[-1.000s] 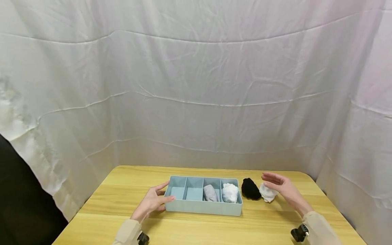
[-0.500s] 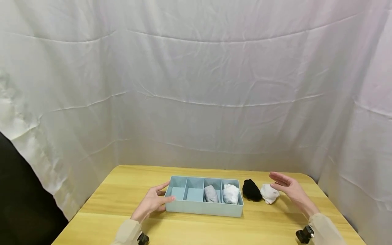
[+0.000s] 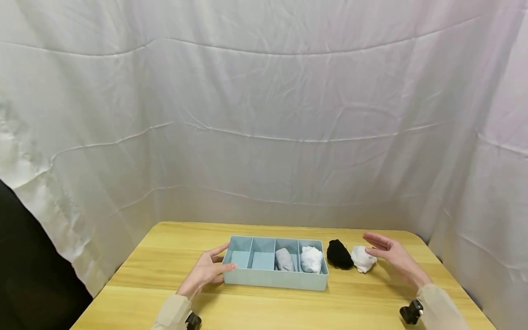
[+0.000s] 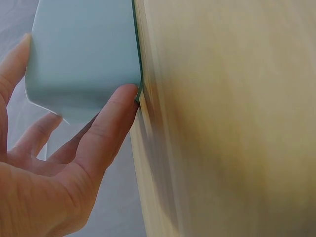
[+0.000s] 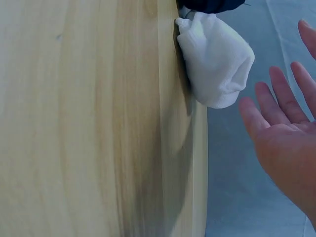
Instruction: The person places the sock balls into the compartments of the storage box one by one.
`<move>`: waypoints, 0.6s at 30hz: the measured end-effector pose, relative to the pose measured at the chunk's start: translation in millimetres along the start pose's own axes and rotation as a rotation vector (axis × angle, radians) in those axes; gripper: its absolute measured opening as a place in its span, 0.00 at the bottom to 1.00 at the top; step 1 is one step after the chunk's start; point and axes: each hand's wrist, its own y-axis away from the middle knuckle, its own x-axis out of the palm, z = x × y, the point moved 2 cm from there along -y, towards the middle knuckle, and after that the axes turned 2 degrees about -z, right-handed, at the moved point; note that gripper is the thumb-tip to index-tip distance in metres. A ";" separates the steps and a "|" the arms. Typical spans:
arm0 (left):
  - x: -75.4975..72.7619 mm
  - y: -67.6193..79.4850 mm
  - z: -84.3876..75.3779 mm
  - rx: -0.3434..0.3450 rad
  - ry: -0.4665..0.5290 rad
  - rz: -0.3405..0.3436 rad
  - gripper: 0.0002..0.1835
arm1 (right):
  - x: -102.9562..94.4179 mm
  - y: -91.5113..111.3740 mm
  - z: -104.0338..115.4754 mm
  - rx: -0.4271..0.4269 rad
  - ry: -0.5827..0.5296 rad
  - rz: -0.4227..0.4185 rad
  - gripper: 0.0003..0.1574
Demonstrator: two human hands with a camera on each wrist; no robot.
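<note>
A light blue storage box [image 3: 274, 278] with several compartments lies on the table. My left hand [image 3: 205, 271] grips its left end; in the left wrist view the thumb [image 4: 114, 116] presses one corner and a finger reaches the opposite edge. A rolled grey sock [image 3: 284, 260] lies in the third compartment from the left, and a rolled white sock [image 3: 311, 259] in the rightmost one. Right of the box sit a black sock bundle [image 3: 339, 255] and a second white sock bundle [image 5: 215, 60]. Just right of that white bundle, my right hand [image 3: 393, 256] hovers with fingers extended, touching nothing.
The wooden table [image 3: 264, 309] has rounded back corners. Pale grey curtains [image 3: 264, 160] hang behind it and at both sides. A dark area [image 3: 33, 261] shows at the far left.
My right hand has drawn back to the right, away from the white sock bundle, then stayed nearly still. The left hand and the box look almost unmoved.
</note>
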 end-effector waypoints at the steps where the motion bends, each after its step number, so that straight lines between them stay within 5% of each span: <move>1: -0.2 -0.1 -0.3 0.001 0.000 0.000 0.46 | -0.1 -1.2 -0.3 -0.002 0.002 0.008 0.44; 18: -0.1 -0.8 0.3 -0.002 -0.006 -0.003 0.46 | 0.4 -15.1 -23.8 0.094 0.022 0.137 0.47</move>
